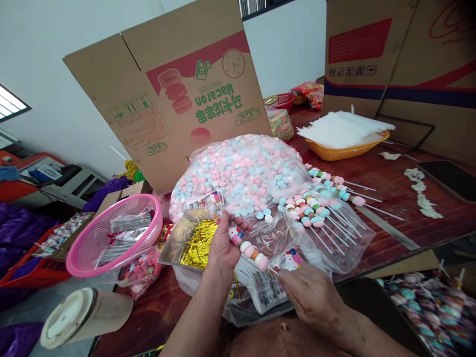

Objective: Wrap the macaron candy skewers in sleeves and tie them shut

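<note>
My left hand [225, 243] is closed around a marshmallow-like candy skewer [255, 255]. Pink and white pieces stick out toward the right, and a printed wrapper seems to cover the part by my fingers. With fingertips pinched, my right hand [314, 295] grips the edge of a printed plastic sleeve [292, 260]. Below it lies a stack of similar printed sleeves [266, 292]. Gold twist ties [199, 243] fill a metal tray [169, 248] beside my left hand. Finished-looking skewers [307, 208] with white sticks rest on clear plastic at the right.
Behind my hands sits a large clear bag of pink and blue candies [241, 168]. A pink basket [158, 218] holds packets at left, near a lidded cup [89, 312]. White sticks [342, 129] fill a yellow basket [334, 152]. Cardboard boxes [167, 99] stand behind; a phone [449, 178] lies right.
</note>
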The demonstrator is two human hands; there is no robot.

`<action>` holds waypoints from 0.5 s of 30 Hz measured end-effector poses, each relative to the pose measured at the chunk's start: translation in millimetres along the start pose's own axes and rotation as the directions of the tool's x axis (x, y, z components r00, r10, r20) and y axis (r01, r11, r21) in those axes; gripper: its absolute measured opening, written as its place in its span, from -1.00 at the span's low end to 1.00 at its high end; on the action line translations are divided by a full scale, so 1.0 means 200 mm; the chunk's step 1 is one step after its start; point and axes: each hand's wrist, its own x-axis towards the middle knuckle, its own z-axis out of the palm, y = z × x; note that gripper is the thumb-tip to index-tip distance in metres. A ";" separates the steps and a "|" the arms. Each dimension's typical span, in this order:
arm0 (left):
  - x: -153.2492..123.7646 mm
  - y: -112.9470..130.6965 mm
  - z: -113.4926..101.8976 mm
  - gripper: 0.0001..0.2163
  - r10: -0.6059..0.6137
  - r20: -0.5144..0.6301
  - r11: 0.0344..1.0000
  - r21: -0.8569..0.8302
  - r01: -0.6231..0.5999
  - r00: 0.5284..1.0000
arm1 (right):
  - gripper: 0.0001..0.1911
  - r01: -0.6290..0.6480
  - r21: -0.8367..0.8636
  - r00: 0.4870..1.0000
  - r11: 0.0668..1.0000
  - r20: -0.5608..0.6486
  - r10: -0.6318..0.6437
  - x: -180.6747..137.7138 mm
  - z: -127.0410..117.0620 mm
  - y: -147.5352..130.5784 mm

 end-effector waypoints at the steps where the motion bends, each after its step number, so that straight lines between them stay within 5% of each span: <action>1: 0.00 0.01 0.00 -0.75 0.023 0.007 1.000 -0.001 -0.023 1.000 | -0.79 0.008 0.000 1.000 1.000 -0.018 -0.008 0.00 0.00 0.00; 5: -0.01 -0.03 0.01 -0.74 0.071 0.037 0.996 -0.061 -0.069 0.997 | -0.78 -0.141 0.142 0.990 0.980 0.029 0.138 0.02 0.00 -0.02; 10: -0.04 -0.08 0.00 -0.73 0.039 0.123 0.995 -0.096 -0.028 0.992 | -0.75 -0.439 0.366 0.898 0.820 0.194 0.394 0.04 -0.01 0.02; 15: -0.02 -0.04 -0.01 -0.73 -0.071 0.127 0.997 -0.024 0.074 0.989 | -0.80 -0.404 0.249 0.915 0.880 0.101 0.391 0.03 -0.05 0.12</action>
